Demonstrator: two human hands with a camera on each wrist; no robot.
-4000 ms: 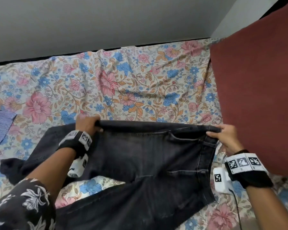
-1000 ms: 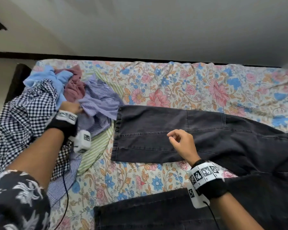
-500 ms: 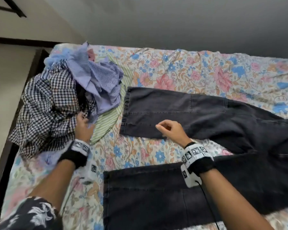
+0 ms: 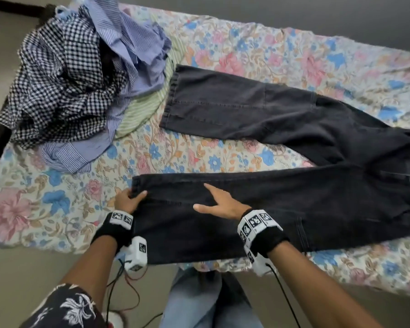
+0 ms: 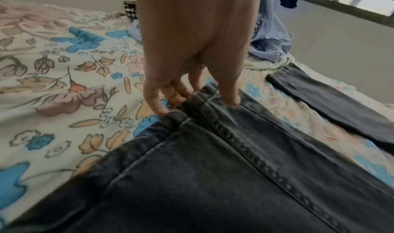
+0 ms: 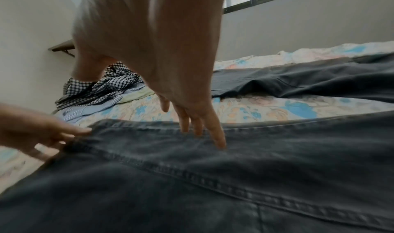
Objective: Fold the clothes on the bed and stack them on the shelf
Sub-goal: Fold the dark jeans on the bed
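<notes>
At the left end of the bed point(image 4: 294, 50) lies a heap of unfolded clothes point(image 4: 64, 74) — a checked shirt and a striped blue one on top. To its right the dark jeans point(image 4: 317, 204) are spread flat on the floral sheet, the 2 legs apart in a V shape, the waist at the far right. The left hand point(image 4: 127, 200) holds the hem of the near leg, thumb on top and fingers point(image 5: 153, 100) curled under the edge. The right hand point(image 4: 219, 202) lies on the same leg just beside it, fingers point(image 6: 219, 135) straight and spread, pressing the denim flat. I judge the next move is to bring this leg over the far one. The risk — the heavy denim may drag and wrinkle, so the seams will not match, or the far leg, touching the heap, may catch it.
</notes>
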